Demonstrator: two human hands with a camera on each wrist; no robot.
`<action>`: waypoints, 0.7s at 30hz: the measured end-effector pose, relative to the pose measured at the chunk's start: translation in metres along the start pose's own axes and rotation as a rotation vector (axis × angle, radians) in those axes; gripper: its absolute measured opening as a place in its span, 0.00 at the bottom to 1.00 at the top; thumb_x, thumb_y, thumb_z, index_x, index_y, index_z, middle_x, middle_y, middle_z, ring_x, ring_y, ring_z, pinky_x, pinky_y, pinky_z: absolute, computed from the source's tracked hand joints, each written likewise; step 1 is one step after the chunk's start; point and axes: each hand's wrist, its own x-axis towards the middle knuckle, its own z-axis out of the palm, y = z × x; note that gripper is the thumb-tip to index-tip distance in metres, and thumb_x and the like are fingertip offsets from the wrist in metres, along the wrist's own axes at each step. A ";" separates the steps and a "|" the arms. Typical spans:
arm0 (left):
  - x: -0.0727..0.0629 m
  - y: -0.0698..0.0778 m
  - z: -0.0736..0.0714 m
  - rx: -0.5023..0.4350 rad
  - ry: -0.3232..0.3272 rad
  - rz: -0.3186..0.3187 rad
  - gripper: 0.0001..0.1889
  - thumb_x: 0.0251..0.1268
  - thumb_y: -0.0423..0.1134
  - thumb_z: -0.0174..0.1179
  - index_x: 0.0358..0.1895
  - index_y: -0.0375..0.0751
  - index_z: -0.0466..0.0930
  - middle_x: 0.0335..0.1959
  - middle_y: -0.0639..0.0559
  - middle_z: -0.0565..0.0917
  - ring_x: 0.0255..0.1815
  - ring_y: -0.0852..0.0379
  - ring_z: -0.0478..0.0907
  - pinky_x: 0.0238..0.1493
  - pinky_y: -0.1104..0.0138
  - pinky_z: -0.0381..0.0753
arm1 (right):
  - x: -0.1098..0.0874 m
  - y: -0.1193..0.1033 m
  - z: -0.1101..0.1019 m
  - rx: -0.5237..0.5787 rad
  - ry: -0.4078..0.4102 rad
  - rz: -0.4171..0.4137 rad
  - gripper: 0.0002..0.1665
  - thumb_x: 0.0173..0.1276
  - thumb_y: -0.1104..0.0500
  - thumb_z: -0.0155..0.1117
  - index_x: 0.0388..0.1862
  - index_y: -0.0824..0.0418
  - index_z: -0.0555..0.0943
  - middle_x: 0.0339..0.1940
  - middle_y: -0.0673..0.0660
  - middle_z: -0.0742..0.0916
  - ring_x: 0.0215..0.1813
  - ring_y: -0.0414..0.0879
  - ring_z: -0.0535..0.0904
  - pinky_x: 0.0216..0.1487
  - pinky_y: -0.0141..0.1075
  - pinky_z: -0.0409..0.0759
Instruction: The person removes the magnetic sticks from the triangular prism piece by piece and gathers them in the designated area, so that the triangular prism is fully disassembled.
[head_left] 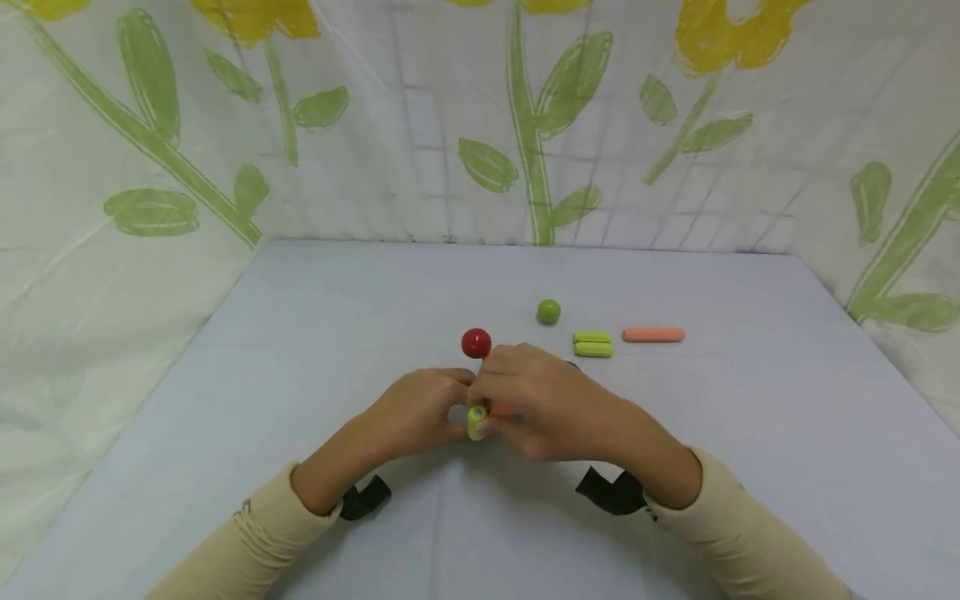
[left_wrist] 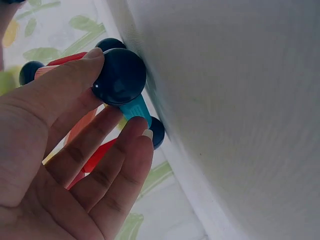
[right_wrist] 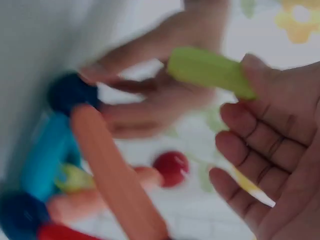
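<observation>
My left hand holds a dark blue ball on a construction of balls and rods, its thumb against the ball's side. A teal rod and an orange rod run from that ball. In my right hand, a yellow-green rod is pinched by the thumb and forefinger, and its free end points toward the left hand. The right wrist view shows the rod apart from the dark blue ball. Both hands hide most of the construction in the head view. A red ball shows just beyond them.
Behind the hands lie a green ball, two short yellow-green rods and a longer orange rod. All are on a white-covered table. A flower-printed curtain hangs at the table's far edge.
</observation>
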 end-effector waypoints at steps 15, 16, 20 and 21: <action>0.000 -0.001 0.000 -0.017 -0.039 0.011 0.15 0.57 0.44 0.76 0.46 0.44 0.90 0.47 0.55 0.85 0.48 0.59 0.81 0.48 0.64 0.82 | -0.018 0.021 -0.047 0.118 0.145 0.096 0.16 0.64 0.70 0.70 0.50 0.61 0.83 0.44 0.46 0.85 0.44 0.38 0.81 0.45 0.33 0.80; 0.000 0.000 0.000 -0.018 -0.039 0.011 0.15 0.57 0.45 0.76 0.46 0.44 0.90 0.48 0.55 0.85 0.48 0.59 0.81 0.48 0.64 0.82 | -0.019 0.023 -0.048 0.106 0.139 0.106 0.16 0.64 0.71 0.71 0.50 0.61 0.83 0.43 0.46 0.85 0.43 0.38 0.81 0.44 0.32 0.80; 0.001 0.001 0.000 -0.020 -0.039 0.008 0.15 0.57 0.45 0.75 0.46 0.44 0.90 0.48 0.55 0.85 0.48 0.59 0.81 0.48 0.64 0.82 | -0.025 0.031 -0.054 0.059 0.112 0.183 0.19 0.61 0.72 0.73 0.50 0.63 0.84 0.42 0.49 0.86 0.41 0.38 0.82 0.43 0.33 0.82; 0.001 0.001 0.000 -0.021 -0.040 0.008 0.15 0.57 0.45 0.75 0.46 0.44 0.90 0.48 0.55 0.84 0.48 0.59 0.81 0.48 0.64 0.82 | -0.027 0.033 -0.056 0.046 0.101 0.209 0.19 0.61 0.73 0.72 0.51 0.64 0.84 0.41 0.50 0.86 0.41 0.38 0.82 0.43 0.34 0.82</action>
